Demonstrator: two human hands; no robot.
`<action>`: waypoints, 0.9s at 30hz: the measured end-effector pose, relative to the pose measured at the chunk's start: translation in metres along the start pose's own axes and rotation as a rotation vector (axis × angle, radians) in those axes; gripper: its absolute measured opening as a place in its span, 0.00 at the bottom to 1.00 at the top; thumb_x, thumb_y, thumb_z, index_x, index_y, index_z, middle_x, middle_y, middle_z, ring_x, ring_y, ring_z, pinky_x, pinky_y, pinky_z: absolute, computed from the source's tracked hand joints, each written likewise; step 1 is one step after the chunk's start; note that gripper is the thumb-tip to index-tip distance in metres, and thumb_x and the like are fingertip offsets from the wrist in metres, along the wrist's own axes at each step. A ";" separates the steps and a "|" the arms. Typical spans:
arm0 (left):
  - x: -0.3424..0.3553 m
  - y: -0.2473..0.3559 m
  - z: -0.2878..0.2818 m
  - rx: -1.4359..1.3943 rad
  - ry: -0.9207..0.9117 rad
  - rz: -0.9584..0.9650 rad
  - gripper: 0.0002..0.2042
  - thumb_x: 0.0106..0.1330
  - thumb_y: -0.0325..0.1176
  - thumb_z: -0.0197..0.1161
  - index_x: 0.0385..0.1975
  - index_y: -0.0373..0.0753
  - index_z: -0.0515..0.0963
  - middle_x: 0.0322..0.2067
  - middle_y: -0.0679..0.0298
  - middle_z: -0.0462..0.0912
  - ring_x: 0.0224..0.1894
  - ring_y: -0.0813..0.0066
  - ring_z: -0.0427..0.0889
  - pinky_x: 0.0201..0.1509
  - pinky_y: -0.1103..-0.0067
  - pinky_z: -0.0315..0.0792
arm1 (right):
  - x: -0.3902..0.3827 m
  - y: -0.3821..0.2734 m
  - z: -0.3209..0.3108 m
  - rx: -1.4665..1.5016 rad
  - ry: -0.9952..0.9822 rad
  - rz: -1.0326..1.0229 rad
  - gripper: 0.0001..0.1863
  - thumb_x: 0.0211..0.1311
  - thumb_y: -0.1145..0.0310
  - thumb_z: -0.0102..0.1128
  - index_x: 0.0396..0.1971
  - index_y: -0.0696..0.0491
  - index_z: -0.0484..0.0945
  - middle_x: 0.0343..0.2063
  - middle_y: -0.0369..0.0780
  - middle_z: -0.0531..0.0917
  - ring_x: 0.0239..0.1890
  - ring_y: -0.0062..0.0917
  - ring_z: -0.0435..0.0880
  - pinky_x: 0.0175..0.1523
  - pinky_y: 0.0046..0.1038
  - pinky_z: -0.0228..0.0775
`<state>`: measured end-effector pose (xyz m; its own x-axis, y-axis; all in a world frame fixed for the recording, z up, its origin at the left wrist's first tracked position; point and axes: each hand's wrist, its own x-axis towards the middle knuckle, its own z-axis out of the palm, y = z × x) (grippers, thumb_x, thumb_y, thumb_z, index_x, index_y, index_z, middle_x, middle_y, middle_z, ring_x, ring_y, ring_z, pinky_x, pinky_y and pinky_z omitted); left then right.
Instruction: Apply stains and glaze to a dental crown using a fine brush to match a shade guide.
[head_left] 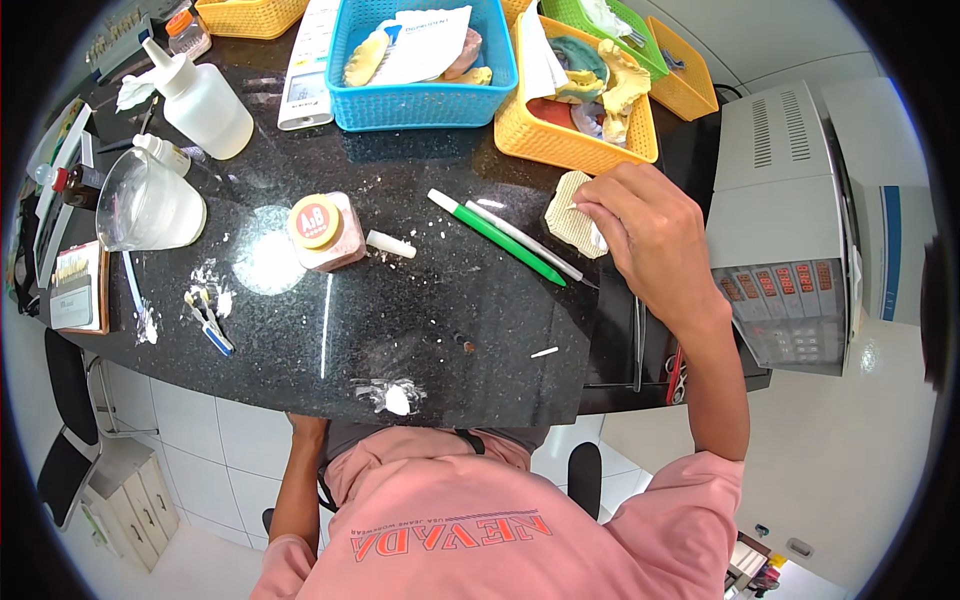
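Note:
My right hand reaches over the right part of the dark tabletop, its thumb and fingers pinched together at the edge of a cream, ridged piece that looks like a plaster cast. A bit of white shows beneath the fingers; what the pinch holds is hidden. Left of the hand lie a green pen-shaped tool with a white end and a slim grey stick. At the table's front edge my left hand is mostly hidden below the top, so its fingers do not show.
Blue and yellow baskets of dental casts stand at the back. A jar of pink powder, a clear cup and a squeeze bottle stand leftward. White powder lies near the front edge; a grey machine stands right.

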<state>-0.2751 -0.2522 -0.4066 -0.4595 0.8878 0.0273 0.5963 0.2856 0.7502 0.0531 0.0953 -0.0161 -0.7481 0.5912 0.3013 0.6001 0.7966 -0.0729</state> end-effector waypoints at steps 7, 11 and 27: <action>0.009 0.015 -0.003 -0.069 0.047 0.065 0.16 0.59 0.34 0.67 0.45 0.33 0.82 0.44 0.49 0.84 0.47 0.48 0.81 0.56 0.60 0.70 | 0.003 0.000 -0.003 -0.086 -0.030 -0.080 0.04 0.55 0.73 0.65 0.30 0.55 0.80 0.29 0.38 0.79 0.38 0.32 0.82 0.40 0.33 0.76; 0.010 0.019 -0.005 -0.031 0.072 0.103 0.16 0.59 0.34 0.67 0.46 0.33 0.81 0.44 0.49 0.84 0.48 0.49 0.81 0.56 0.60 0.70 | 0.004 -0.001 -0.002 -0.074 -0.017 -0.093 0.04 0.55 0.74 0.65 0.30 0.55 0.79 0.29 0.38 0.79 0.38 0.32 0.82 0.40 0.32 0.76; 0.009 0.022 -0.009 -0.061 0.019 0.045 0.15 0.61 0.33 0.65 0.45 0.31 0.80 0.43 0.52 0.83 0.45 0.55 0.80 0.52 0.63 0.72 | 0.001 -0.009 -0.007 0.083 0.009 0.006 0.08 0.56 0.73 0.66 0.37 0.54 0.80 0.33 0.39 0.83 0.38 0.36 0.82 0.42 0.34 0.75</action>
<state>-0.2718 -0.2411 -0.3837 -0.4459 0.8920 0.0741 0.5755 0.2223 0.7870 0.0492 0.0879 -0.0089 -0.7416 0.5955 0.3089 0.5791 0.8007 -0.1534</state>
